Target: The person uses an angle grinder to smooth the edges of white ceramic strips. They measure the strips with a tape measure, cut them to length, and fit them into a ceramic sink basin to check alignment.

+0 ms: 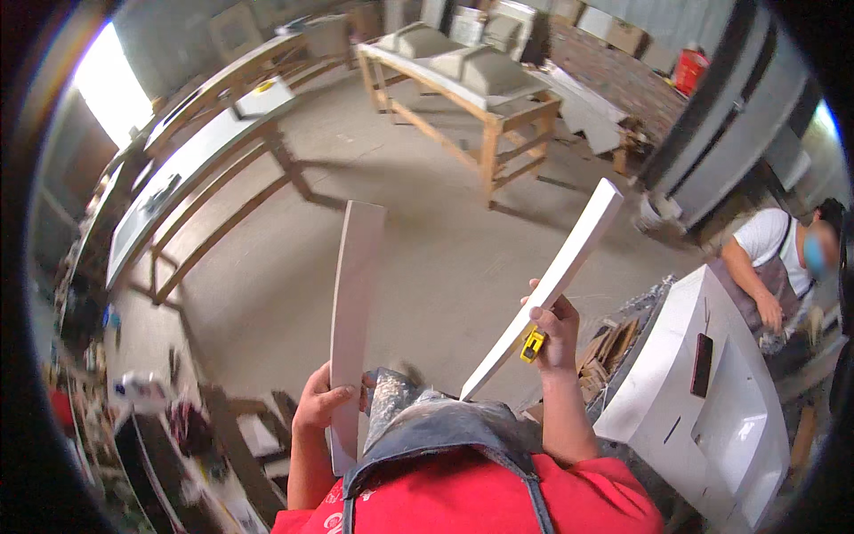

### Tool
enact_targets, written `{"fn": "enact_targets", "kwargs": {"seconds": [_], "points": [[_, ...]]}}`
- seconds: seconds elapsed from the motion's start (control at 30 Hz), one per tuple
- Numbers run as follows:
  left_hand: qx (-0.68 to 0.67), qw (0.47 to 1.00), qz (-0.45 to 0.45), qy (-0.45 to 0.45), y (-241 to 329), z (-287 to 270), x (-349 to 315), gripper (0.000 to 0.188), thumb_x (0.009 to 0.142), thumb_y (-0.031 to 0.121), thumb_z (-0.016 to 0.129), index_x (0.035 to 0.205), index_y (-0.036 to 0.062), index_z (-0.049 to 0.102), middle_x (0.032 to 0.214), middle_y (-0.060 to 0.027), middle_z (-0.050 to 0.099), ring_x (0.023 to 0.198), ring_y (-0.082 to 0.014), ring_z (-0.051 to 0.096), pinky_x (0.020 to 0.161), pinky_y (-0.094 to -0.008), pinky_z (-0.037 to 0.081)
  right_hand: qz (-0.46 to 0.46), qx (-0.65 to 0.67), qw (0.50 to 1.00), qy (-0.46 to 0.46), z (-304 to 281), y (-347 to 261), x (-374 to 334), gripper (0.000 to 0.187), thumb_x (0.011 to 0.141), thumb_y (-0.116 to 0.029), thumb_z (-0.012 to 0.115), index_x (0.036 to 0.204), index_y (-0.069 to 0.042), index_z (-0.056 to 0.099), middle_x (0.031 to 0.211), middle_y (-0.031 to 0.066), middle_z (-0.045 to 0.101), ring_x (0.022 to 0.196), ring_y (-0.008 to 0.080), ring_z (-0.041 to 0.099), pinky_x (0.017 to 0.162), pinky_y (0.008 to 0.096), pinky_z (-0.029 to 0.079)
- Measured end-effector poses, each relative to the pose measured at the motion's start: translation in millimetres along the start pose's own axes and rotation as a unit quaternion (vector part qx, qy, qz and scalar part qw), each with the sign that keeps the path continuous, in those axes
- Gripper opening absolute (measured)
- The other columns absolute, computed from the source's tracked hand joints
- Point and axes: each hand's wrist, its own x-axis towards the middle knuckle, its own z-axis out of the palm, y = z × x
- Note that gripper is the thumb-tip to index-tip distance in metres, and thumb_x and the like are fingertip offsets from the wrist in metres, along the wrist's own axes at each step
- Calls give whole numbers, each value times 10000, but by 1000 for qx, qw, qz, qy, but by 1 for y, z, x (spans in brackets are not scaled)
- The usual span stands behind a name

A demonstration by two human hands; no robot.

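My left hand [317, 402] is closed around the lower part of a long, flat white strip [356, 285], which stands nearly upright in front of me. My right hand [559, 331] grips a second white strip [580, 246], slanting up to the right, its lower end close to my dark apron [436, 432]. A yellow tape measure [532, 345] is also in the right hand, below that strip. The two strips are apart, wider at the top than near my body. Some fingers of each hand are hidden behind the strips.
At right, a white moulded basin-like piece [645, 383] carries a dark phone-like object [702, 365]; a masked person [774, 258] works beside it. Wooden-legged tables stand left [200, 147] and ahead [445, 76], the latter bearing grey rounded forms [480, 67]. Clutter and boards [227, 445] lie lower left.
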Motion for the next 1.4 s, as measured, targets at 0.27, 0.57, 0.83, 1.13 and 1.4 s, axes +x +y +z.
{"fn": "enact_targets", "kwargs": {"seconds": [0.27, 0.57, 0.83, 1.13, 1.4], "points": [[34, 997, -13, -71, 68, -27, 296, 412, 840, 187, 741, 1149, -36, 582, 988, -187, 696, 710, -242, 679, 622, -377, 567, -58, -43, 975, 209, -10, 8, 155, 515, 736, -91, 795, 1227, 20, 686, 909, 18, 656, 760, 88, 606, 695, 244, 506], [95, 987, 5, -129, 141, 59, 574, 391, 858, 248, 716, 1121, -17, 597, 929, -148, 676, 671, -235, 647, 580, -366, 526, -69, -93, 950, 291, -22, -41, 285, 518, 757, -18, 767, 1264, 12, 661, 964, 33, 666, 804, 89, 612, 712, 236, 495], [81, 992, 64, -78, 134, 183, 749, 549, 912, 323, 692, 1330, -4, 548, 912, -134, 663, 645, -224, 630, 560, -351, 519, -66, -55, 958, 275, -128, -72, 460, 506, 721, -68, 809, 1205, 5, 683, 934, 27, 643, 794, 102, 604, 725, 256, 498], [-41, 984, 148, 92, 143, 319, 916, 573, 919, 224, 657, 1417, -7, 492, 883, -128, 630, 653, -237, 631, 569, -376, 525, -114, -192, 952, 207, -231, -160, 676, 427, 735, -66, 837, 1121, 6, 672, 840, -8, 612, 692, 102, 587, 677, 256, 503], [-120, 970, 142, 158, 99, 391, 1119, 474, 934, 239, 648, 1370, 78, 554, 921, -85, 626, 697, -215, 612, 603, -379, 517, -59, -380, 897, 221, -307, -171, 877, 375, 722, -201, 903, 983, -22, 702, 903, 94, 669, 800, 217, 666, 729, 365, 533]]}}
